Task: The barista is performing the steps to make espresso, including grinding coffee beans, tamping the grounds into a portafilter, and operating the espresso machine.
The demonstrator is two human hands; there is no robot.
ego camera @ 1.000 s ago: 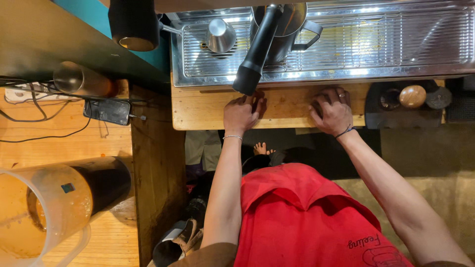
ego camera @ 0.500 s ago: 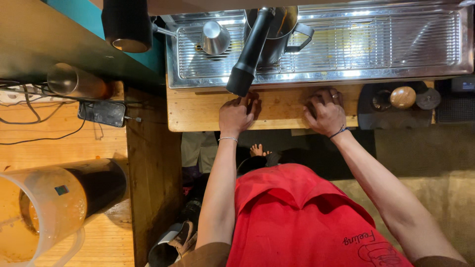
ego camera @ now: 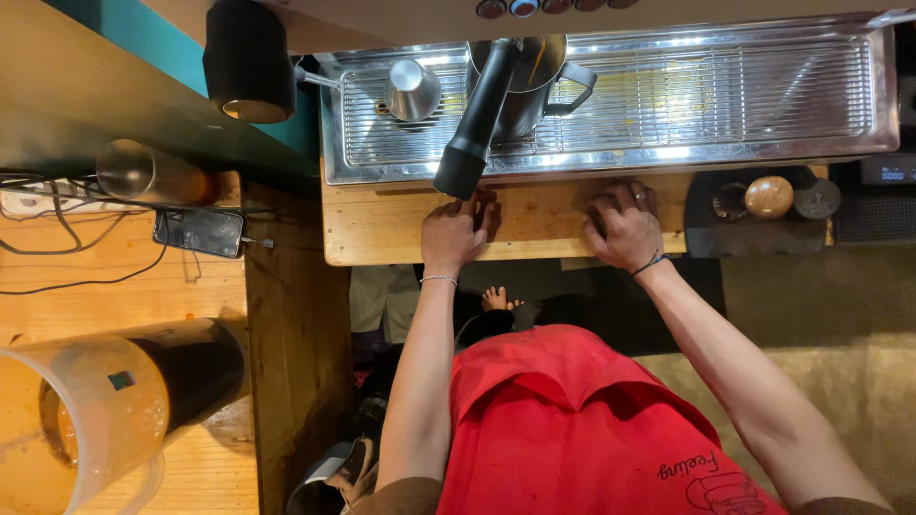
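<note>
My left hand [ego camera: 456, 232] rests on the wooden ledge [ego camera: 382, 224], fingertips just below the end of a black portafilter handle [ego camera: 472, 124]. A thin bracelet is on that wrist. My right hand [ego camera: 625, 227] rests on the same ledge further right, fingers bent against the wood, a ring on one finger and a blue band at the wrist. Neither hand holds anything. Behind the ledge lies a steel drip tray [ego camera: 763, 95] with a steel milk pitcher [ego camera: 539, 81] and a small steel cup [ego camera: 412, 89] on it.
A black mat [ego camera: 725, 229] with a wooden-topped tamper [ego camera: 768, 195] sits right of my right hand. On the left stand a black grinder hopper [ego camera: 248, 62], a phone [ego camera: 198, 232] with cables, a steel tumbler [ego camera: 143, 172] and a large plastic jug [ego camera: 86, 420].
Both hands stay on the wooden ledge in the same places. Only the view has shifted slightly.
</note>
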